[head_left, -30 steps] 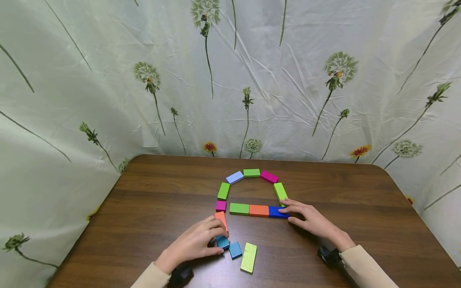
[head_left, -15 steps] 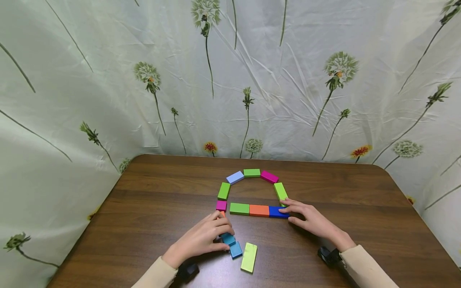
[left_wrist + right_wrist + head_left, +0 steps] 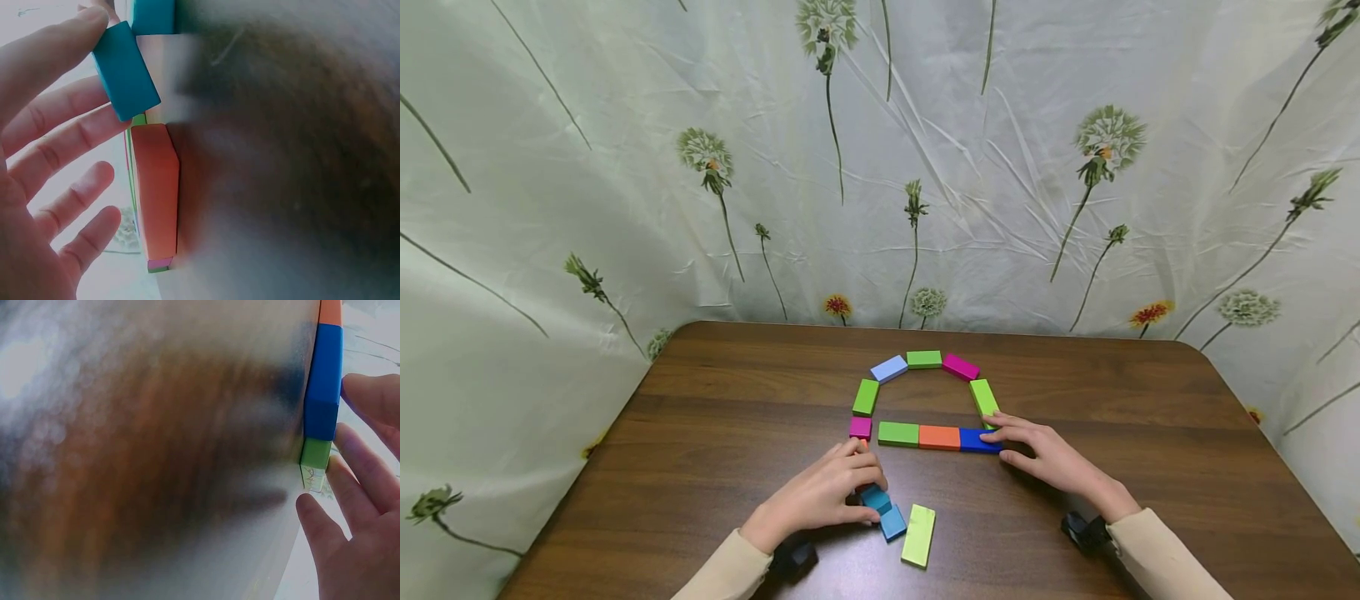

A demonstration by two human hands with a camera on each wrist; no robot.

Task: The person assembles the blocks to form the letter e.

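Note:
In the head view my left hand [image 3: 827, 490] pinches a small blue block [image 3: 876, 498] between thumb and fingers. The left wrist view has this block [image 3: 127, 72] held slightly tilted. A second small blue block [image 3: 893, 522] lies against its near right side. My left fingers partly cover an orange block [image 3: 155, 187]. My right hand [image 3: 1052, 454] rests with extended fingers on the right end of a dark blue block [image 3: 977, 441] and by the near end of a lime green block [image 3: 984, 400]. In the right wrist view the thumb and fingers lie along the dark blue block [image 3: 323, 381].
A green block [image 3: 898, 434] and an orange block [image 3: 939, 437] continue the straight row leftward. Behind it several coloured blocks, including a light blue one [image 3: 889, 368], form an arch. A loose yellow-green block [image 3: 918, 536] lies near the front of the brown table [image 3: 715, 433].
My left hand has shifted right with the small blue block, up against the second blue block, which is nudged slightly. The left fingers now cover more of the orange block. My right hand stays put.

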